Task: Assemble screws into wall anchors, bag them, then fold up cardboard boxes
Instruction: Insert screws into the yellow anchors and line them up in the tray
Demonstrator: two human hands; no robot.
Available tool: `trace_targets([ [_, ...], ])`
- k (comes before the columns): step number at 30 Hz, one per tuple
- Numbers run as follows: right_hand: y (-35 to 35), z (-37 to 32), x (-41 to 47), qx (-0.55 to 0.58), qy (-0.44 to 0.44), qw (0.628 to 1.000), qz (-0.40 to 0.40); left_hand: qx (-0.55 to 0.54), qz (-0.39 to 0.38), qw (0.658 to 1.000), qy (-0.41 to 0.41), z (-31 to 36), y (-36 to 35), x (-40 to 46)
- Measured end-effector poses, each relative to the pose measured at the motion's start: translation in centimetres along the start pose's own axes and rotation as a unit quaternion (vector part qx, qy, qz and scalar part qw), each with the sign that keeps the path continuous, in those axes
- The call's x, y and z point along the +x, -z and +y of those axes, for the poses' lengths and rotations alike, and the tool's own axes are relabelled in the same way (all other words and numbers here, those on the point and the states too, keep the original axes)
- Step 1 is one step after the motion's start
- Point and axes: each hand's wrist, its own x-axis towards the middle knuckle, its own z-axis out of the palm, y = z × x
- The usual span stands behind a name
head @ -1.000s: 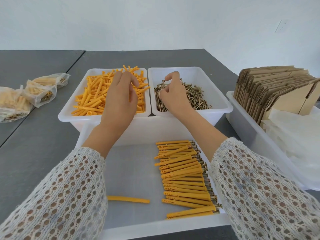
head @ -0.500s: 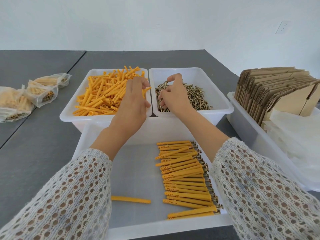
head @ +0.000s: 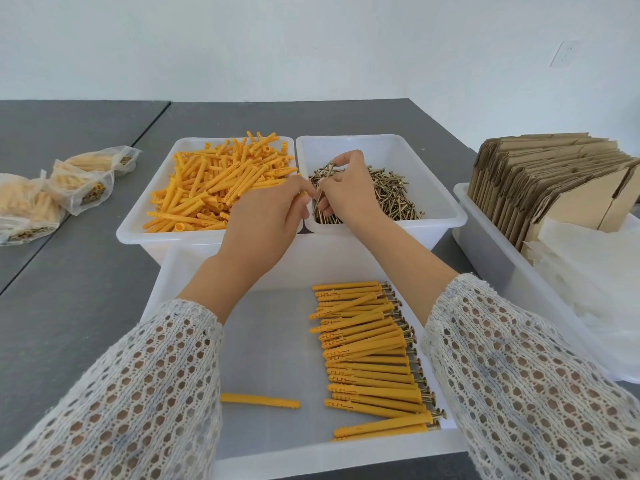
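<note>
Hands first: we see both meeting over the seam between the two far bins. Our left hand (head: pixel 266 220) reaches in from the near left with its back up, fingers curled and pinching an orange anchor (head: pixel 303 193), only the tip of which shows past the knuckles. Our right hand (head: pixel 348 188) comes in from the near right, its fingers bent around a screw (head: pixel 317 209) that hangs steeply down over the near left corner of the screw pile. The two hands are just beside each other, fingertips almost touching.

Under the left hand sits the anchor bin (head: pixel 136 216), heaped with loose orange anchors; touching it on the right is the screw bin (head: pixel 446 209), its pile filling the near left part and leaving bare floor toward the far right. Nearest us, the big tray (head: pixel 162 299) holds a row of assembled anchors (head: pixel 370 355) along its right side, screw heads pointing right, and one single anchor (head: pixel 259 400) lying alone near the middle; the tray's left half is open floor between our forearms. On the right, a long bin (head: pixel 485 244) carries upright flat cardboard boxes (head: pixel 540 181) and clear bags (head: pixel 588 271). On the far left of the table (head: pixel 69 306) lie filled bags (head: pixel 83 181), well apart from the bins, with open grey surface between.
</note>
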Motion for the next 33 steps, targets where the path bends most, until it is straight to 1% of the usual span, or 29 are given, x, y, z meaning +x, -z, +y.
trace_targets([
  [8,0.31,-0.30,0.08,0.049,-0.040,0.998,0.015,0.039,-0.065,0.997,0.012,0.71,-0.27,-0.26],
  [10,0.35,-0.27,0.14,0.063,-0.049,0.997,0.015,0.039,-0.061,0.997,0.008,0.84,-0.41,-0.31],
  [16,0.12,-0.41,0.18,0.092,-0.059,0.994,0.017,-0.013,-0.039,0.999,0.021,0.67,-0.42,-0.31],
  [22,0.03,-0.49,0.09,0.085,-0.054,0.995,0.015,-0.033,-0.044,0.998,0.038,0.37,-0.55,-0.29],
  [29,0.09,-0.43,0.13,0.090,-0.054,0.994,0.016,-0.032,-0.050,0.998,0.033,0.07,-0.54,-0.24],
  [33,-0.04,-0.27,0.26,0.079,-0.054,0.995,-0.002,-0.026,-0.058,0.998,0.030,0.10,-0.39,-0.18],
])
